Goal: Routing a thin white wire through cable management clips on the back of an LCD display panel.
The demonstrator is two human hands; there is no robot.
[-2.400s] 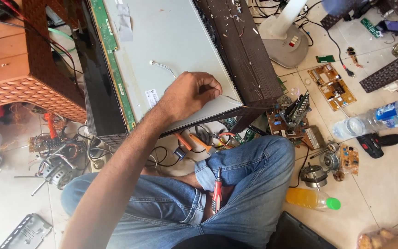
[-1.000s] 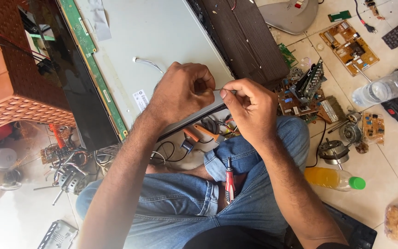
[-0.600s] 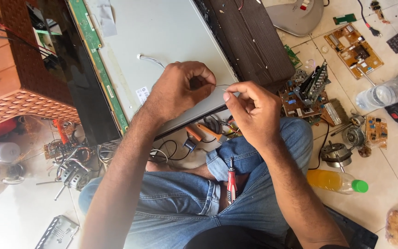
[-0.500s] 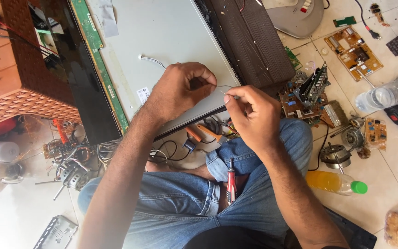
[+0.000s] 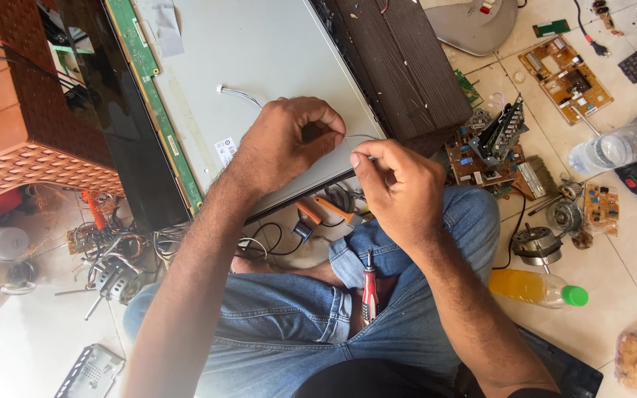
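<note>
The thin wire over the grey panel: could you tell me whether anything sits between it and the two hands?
Nothing visible does. The left hand and right hand both already pinch the thin wire just above the grey panel.

A pale, glossy tiled floor (image 5: 628, 243) fills the scene, its grout lines showing at the right, and bright, even light falls across it. At the upper left stands a reddish-brown wooden cabinet (image 5: 1, 125) with a drawer front and a woven lattice panel along its lower edge. A dark brown wood-grain board (image 5: 399, 66) lies at an angle near the top centre, its surface flecked with small white specks.
</note>
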